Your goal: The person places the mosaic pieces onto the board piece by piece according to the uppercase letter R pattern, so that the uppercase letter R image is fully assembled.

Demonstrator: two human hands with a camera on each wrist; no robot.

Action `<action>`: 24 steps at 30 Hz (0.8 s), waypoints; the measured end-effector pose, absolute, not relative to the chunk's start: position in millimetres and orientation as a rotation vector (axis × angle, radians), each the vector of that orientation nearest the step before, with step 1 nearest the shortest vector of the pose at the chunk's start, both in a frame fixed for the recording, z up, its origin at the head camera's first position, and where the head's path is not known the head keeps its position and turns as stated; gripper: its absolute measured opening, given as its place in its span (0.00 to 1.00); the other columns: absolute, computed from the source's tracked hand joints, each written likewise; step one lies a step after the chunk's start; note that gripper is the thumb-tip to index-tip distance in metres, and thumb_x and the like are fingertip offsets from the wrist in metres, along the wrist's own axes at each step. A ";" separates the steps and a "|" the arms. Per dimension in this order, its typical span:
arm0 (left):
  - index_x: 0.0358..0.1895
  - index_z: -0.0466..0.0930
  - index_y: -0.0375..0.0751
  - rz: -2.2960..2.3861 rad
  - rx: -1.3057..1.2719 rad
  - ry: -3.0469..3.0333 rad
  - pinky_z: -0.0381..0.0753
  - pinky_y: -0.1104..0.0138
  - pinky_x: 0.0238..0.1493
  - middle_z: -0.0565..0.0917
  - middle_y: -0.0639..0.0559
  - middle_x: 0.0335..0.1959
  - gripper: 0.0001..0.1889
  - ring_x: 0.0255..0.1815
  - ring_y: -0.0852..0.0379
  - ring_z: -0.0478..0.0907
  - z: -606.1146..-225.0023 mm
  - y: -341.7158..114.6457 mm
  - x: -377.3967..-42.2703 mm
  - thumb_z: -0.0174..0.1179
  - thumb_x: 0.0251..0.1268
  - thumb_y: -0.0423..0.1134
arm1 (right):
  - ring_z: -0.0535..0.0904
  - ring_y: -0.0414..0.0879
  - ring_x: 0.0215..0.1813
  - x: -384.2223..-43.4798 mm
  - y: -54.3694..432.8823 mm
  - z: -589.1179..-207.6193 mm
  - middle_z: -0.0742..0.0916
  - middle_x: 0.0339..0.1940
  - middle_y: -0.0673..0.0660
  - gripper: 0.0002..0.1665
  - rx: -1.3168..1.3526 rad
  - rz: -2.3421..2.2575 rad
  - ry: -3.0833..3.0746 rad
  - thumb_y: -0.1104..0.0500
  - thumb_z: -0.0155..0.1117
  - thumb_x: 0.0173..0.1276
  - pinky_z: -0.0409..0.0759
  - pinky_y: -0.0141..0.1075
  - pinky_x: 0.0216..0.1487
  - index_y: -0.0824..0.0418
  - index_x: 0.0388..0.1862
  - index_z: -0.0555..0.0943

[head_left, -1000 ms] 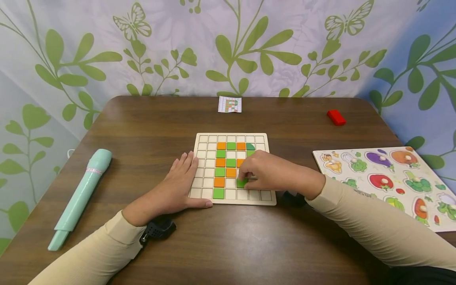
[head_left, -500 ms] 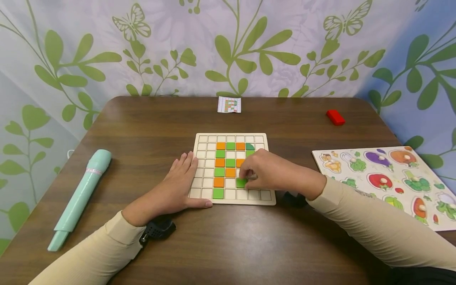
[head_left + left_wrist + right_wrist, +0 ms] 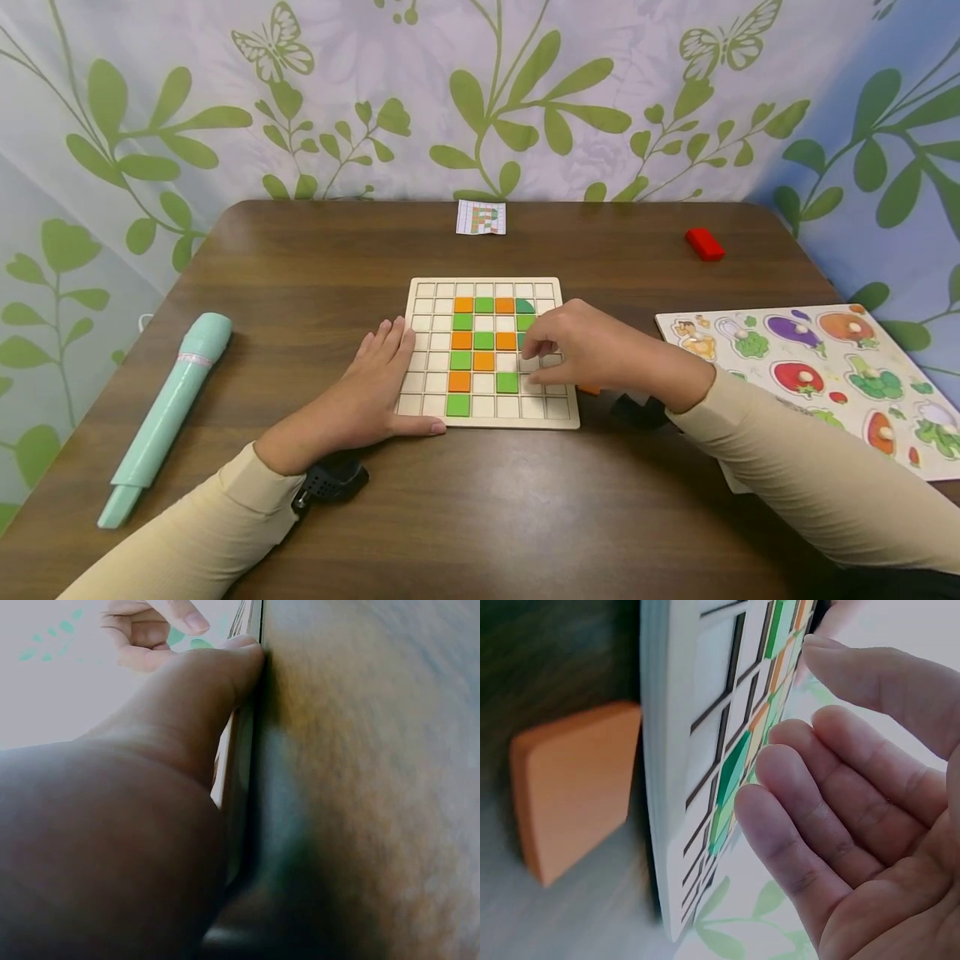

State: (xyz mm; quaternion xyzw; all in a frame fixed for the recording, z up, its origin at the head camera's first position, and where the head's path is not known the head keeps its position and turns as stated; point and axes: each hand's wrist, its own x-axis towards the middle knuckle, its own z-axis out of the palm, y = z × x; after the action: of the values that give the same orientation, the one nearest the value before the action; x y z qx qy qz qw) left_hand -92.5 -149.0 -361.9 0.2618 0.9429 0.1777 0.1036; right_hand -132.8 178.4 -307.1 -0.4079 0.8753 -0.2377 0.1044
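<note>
A pale wooden grid board (image 3: 555, 422) lies on the table, with orange and green square tiles set in its cells. My left hand (image 3: 367, 383) rests flat on the board's left edge, its thumb along the front corner. Over the right part of the board hovers my right hand (image 3: 592, 350), fingers loosely bent, thumb apart, nothing between them. Just left of its thumb a green tile (image 3: 507, 382) sits in a cell. A dark green rounded piece (image 3: 524, 306) is in the upper right. Beside the board's right edge lies a loose orange tile (image 3: 581, 791), partly hidden in the head view.
A small printed pattern card (image 3: 481, 217) lies behind the board. At the back right is a red block (image 3: 705, 244). A vegetable puzzle board (image 3: 757, 375) lies right, partly under the right sleeve. A mint-green microphone-shaped object (image 3: 168, 417) lies left.
My right hand has let go of the green tile and moved slightly right, uncovering it and part of the orange tile beside the board. My left hand stays put.
</note>
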 end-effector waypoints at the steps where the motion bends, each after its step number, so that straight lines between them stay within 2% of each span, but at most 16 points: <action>1: 0.83 0.43 0.23 0.523 0.771 2.781 0.36 0.43 0.80 0.39 0.28 0.84 0.71 0.84 0.33 0.34 -361.7 -148.9 -92.4 0.68 0.56 0.76 | 0.84 0.44 0.39 -133.0 180.4 -306.9 0.89 0.36 0.47 0.12 -1.199 -0.698 2.589 0.60 0.85 0.60 0.85 0.39 0.44 0.57 0.40 0.91; 10: 0.83 0.43 0.23 0.536 0.765 2.772 0.36 0.43 0.80 0.39 0.28 0.84 0.71 0.84 0.33 0.33 -361.5 -148.7 -92.7 0.67 0.56 0.77 | 0.82 0.45 0.39 -132.4 203.1 -308.2 0.88 0.37 0.47 0.11 -1.060 -0.652 2.669 0.58 0.84 0.62 0.84 0.40 0.43 0.56 0.40 0.89; 24: 0.83 0.42 0.23 0.531 0.762 2.770 0.36 0.44 0.80 0.38 0.29 0.84 0.71 0.84 0.33 0.33 -360.8 -148.0 -91.9 0.68 0.56 0.76 | 0.82 0.45 0.42 -128.0 233.0 -312.5 0.87 0.39 0.47 0.15 -1.018 -0.592 2.693 0.55 0.84 0.61 0.84 0.43 0.45 0.56 0.43 0.88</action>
State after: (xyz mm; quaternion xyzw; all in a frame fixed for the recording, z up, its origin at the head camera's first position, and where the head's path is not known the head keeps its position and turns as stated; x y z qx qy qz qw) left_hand -91.9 -148.0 -360.8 0.2594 0.9423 0.1807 0.1099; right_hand -128.0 233.0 -312.5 -0.3447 0.9115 -0.2003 0.1011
